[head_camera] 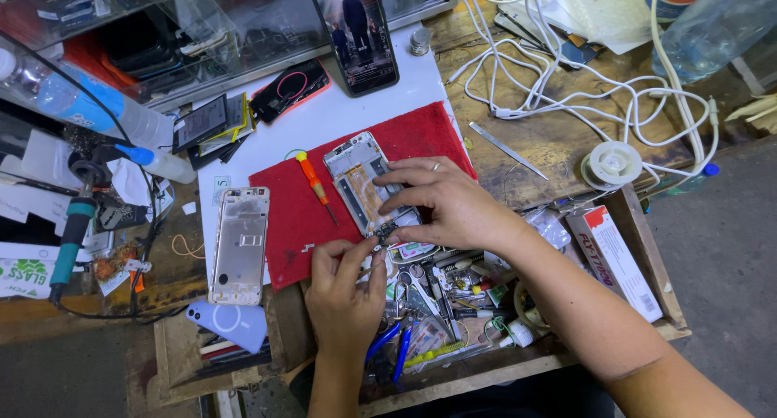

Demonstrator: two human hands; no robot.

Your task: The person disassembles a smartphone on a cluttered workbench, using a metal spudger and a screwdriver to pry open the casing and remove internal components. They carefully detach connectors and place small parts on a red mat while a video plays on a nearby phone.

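Observation:
An opened phone body (356,179) lies face down on a red mat (295,224), its insides exposed. My right hand (441,203) rests over its lower end, fingers pinching a small dark circuit part (385,230). My left hand (344,284) comes up from below and its fingertips touch the same small part, holding a thin tool whose tip is hidden. A small orange-handled screwdriver (314,183) lies on the mat just left of the phone. A silver phone frame (240,244) lies at the mat's left edge.
An open drawer (453,305) of tools and pens sits under my hands. A standing phone (358,33) plays video at the back. White cables (566,86), a solder spool (613,163), tweezers (506,149), a soldering iron (71,232), a water bottle (81,102) and a small box (611,260) surround the mat.

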